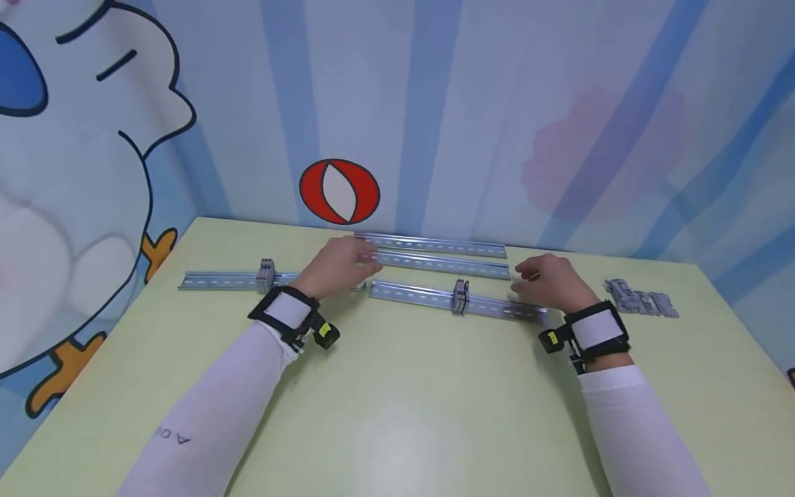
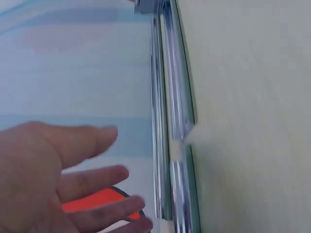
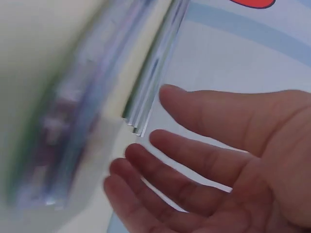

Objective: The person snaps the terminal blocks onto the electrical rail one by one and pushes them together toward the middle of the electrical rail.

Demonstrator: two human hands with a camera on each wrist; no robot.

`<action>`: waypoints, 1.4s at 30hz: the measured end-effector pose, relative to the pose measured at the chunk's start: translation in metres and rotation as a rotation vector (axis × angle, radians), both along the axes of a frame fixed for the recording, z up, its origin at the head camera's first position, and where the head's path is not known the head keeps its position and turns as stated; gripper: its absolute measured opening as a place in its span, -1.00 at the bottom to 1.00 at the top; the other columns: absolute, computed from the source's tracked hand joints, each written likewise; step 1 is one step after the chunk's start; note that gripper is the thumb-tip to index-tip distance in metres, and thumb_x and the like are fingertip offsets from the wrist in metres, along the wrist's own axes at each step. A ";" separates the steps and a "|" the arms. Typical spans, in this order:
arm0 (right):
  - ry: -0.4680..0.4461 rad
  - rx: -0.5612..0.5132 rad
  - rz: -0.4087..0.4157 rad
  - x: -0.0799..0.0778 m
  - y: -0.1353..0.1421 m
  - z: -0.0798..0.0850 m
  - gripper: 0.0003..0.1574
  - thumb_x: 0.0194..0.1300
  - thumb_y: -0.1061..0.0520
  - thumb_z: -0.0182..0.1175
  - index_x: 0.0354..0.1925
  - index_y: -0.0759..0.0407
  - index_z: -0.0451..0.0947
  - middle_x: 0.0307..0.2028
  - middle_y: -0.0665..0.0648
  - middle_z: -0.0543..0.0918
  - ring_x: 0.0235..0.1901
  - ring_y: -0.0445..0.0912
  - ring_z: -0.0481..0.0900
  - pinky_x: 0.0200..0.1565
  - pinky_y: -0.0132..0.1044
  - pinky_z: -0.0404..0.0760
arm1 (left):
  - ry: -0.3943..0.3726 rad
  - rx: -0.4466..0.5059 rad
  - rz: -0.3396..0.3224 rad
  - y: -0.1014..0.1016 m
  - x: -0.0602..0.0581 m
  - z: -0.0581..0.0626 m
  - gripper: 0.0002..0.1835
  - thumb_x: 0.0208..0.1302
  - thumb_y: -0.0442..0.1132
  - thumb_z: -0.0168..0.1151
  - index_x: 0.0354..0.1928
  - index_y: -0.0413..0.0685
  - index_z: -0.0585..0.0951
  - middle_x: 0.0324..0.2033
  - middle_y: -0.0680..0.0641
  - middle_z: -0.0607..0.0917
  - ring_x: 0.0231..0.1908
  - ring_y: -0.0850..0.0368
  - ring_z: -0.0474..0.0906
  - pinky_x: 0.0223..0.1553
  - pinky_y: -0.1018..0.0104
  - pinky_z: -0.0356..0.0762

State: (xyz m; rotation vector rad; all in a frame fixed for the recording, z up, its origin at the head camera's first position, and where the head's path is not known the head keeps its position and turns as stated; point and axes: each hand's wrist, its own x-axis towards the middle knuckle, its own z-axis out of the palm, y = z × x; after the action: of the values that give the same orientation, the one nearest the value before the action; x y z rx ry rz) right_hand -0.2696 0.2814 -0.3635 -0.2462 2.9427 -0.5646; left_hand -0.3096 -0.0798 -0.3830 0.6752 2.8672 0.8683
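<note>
My left hand (image 1: 335,266) hovers over the left ends of the slotted metal DIN rails, fingers apart and holding nothing in the left wrist view. Near the right ends, my right hand (image 1: 553,279) has loosely bent fingers with nothing between them. Two rails lie at the back, a rear rail (image 1: 447,246) and a nearer rail (image 1: 447,264). In front, a right rail (image 1: 410,293) bears a grey terminal block cluster (image 1: 460,297). A left rail (image 1: 217,281) bears another grey cluster (image 1: 266,275); my left hand hides part of its right end.
Several loose grey pieces (image 1: 640,300) lie together at the table's right, beyond my right hand. A patterned wall (image 1: 472,124) rises directly behind the pale table (image 1: 435,400). Both wrists wear strapped cameras.
</note>
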 end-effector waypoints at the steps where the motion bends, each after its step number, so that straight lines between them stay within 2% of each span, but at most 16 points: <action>1: -0.011 0.007 0.003 -0.004 -0.001 0.000 -0.40 0.32 0.12 0.19 0.20 0.49 0.47 0.07 0.53 0.61 0.06 0.32 0.58 0.01 0.15 0.60 | -0.003 0.016 0.045 -0.003 -0.002 -0.001 -0.56 0.35 -0.09 0.21 0.19 -0.14 0.61 0.14 -0.16 0.68 0.18 -0.08 0.54 0.17 0.00 0.54; 4: -0.055 0.040 0.006 -0.012 -0.004 -0.001 -0.36 0.28 0.12 0.23 0.21 0.50 0.45 0.06 0.53 0.62 0.06 0.31 0.59 0.01 0.13 0.60 | -0.024 0.071 0.145 -0.009 -0.006 -0.004 -0.61 0.31 -0.11 0.26 0.10 -0.13 0.67 0.12 -0.17 0.69 0.18 -0.10 0.49 0.16 -0.05 0.50; 9: -0.097 0.070 0.012 -0.020 -0.005 -0.003 -0.32 0.22 0.14 0.32 0.20 0.51 0.45 0.05 0.52 0.64 0.05 0.31 0.60 0.02 0.14 0.60 | -0.092 0.094 0.226 -0.013 -0.009 -0.005 -0.54 0.26 -0.10 0.30 0.14 -0.17 0.64 0.18 -0.20 0.63 0.19 -0.12 0.44 0.18 -0.09 0.47; 12: -0.082 0.057 0.012 -0.022 -0.009 -0.004 -0.35 0.21 0.16 0.33 0.19 0.48 0.48 0.01 0.51 0.66 0.01 0.29 0.62 -0.01 0.11 0.62 | -0.091 0.070 0.277 -0.015 -0.011 -0.005 -0.51 0.26 -0.16 0.29 0.21 -0.19 0.59 0.05 -0.23 0.67 0.03 -0.11 0.49 -0.01 0.04 0.55; 15: -0.045 0.047 0.020 -0.023 -0.015 -0.007 -0.40 0.16 0.23 0.34 0.16 0.44 0.52 -0.08 0.47 0.69 -0.09 0.22 0.66 -0.09 0.03 0.64 | -0.082 0.070 0.319 -0.018 -0.012 -0.007 -0.52 0.25 -0.25 0.28 0.21 -0.21 0.58 -0.12 -0.24 0.68 -0.14 -0.08 0.49 -0.24 0.18 0.51; 16: -0.032 0.047 0.023 -0.023 -0.016 -0.008 -0.43 0.16 0.26 0.33 0.15 0.42 0.54 -0.11 0.46 0.70 -0.13 0.20 0.66 -0.14 -0.01 0.64 | -0.079 0.073 0.327 -0.019 -0.012 -0.007 -0.54 0.24 -0.28 0.28 0.20 -0.21 0.59 -0.15 -0.24 0.68 -0.16 -0.08 0.49 -0.26 0.20 0.50; 19: 0.001 0.046 0.034 -0.023 -0.018 -0.011 -0.50 0.12 0.34 0.31 0.08 0.40 0.60 -0.18 0.43 0.72 -0.21 0.15 0.66 -0.22 -0.07 0.63 | -0.084 0.085 0.335 -0.019 -0.013 -0.008 -0.57 0.22 -0.33 0.29 0.16 -0.22 0.61 -0.12 -0.25 0.69 -0.13 -0.08 0.52 -0.20 0.18 0.57; 22: 0.029 0.044 0.029 -0.023 -0.018 -0.013 -0.57 0.11 0.33 0.31 0.00 0.42 0.62 -0.18 0.43 0.71 -0.19 0.16 0.65 -0.19 -0.03 0.63 | -0.083 0.097 0.332 -0.018 -0.014 -0.009 -0.61 0.19 -0.34 0.32 0.10 -0.20 0.65 -0.10 -0.24 0.71 -0.12 -0.09 0.55 -0.15 0.14 0.60; 28: 0.035 -0.021 -0.028 -0.022 -0.014 -0.012 -0.61 0.08 0.28 0.39 -0.10 0.41 0.59 -0.15 0.42 0.68 -0.16 0.17 0.62 -0.12 -0.01 0.59 | -0.050 0.089 0.334 -0.018 -0.016 -0.008 -0.71 0.12 -0.30 0.43 -0.10 -0.25 0.73 -0.27 -0.22 0.71 -0.23 -0.05 0.52 -0.33 0.28 0.44; 33: 0.091 -0.079 -0.040 -0.022 -0.009 -0.012 -0.84 0.17 0.28 0.32 -0.24 0.32 0.64 -0.24 0.35 0.74 -0.24 0.11 0.63 -0.22 -0.13 0.56 | -0.033 0.082 0.333 -0.021 -0.016 -0.007 -0.76 0.11 -0.26 0.45 -0.20 -0.25 0.74 -0.33 -0.21 0.72 -0.26 -0.04 0.52 -0.35 0.29 0.42; 35: 0.099 -0.100 -0.040 -0.022 -0.008 -0.013 -0.89 0.22 0.29 0.26 -0.26 0.30 0.66 -0.25 0.33 0.76 -0.25 0.10 0.65 -0.23 -0.16 0.55 | -0.035 0.088 0.331 -0.023 -0.017 -0.007 -0.78 0.12 -0.25 0.44 -0.22 -0.22 0.74 -0.33 -0.20 0.73 -0.25 -0.04 0.53 -0.35 0.30 0.44; 38: 0.088 -0.158 -0.048 -0.021 -0.006 -0.012 -0.87 0.28 0.29 0.22 -0.23 0.28 0.69 -0.22 0.33 0.76 -0.23 0.10 0.66 -0.25 -0.21 0.57 | -0.033 0.107 0.322 -0.024 -0.018 -0.008 -0.83 0.16 -0.25 0.41 -0.26 -0.20 0.75 -0.34 -0.20 0.74 -0.26 -0.04 0.55 -0.36 0.30 0.45; 42: 0.040 -0.297 -0.072 -0.019 0.000 -0.014 -0.82 0.33 0.24 0.22 -0.14 0.30 0.67 -0.16 0.36 0.72 -0.25 0.07 0.71 -0.29 -0.25 0.66 | -0.037 0.166 0.324 -0.026 -0.018 -0.007 -0.84 0.21 -0.23 0.37 -0.26 -0.20 0.74 -0.35 -0.21 0.73 -0.27 -0.03 0.54 -0.40 0.34 0.41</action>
State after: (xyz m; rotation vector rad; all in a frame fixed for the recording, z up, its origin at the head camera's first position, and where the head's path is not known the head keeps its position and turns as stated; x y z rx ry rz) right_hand -0.2890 0.2811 -0.3777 -0.1839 2.9055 -1.0196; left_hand -0.3281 -0.1063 -0.3903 0.2008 2.9402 1.1533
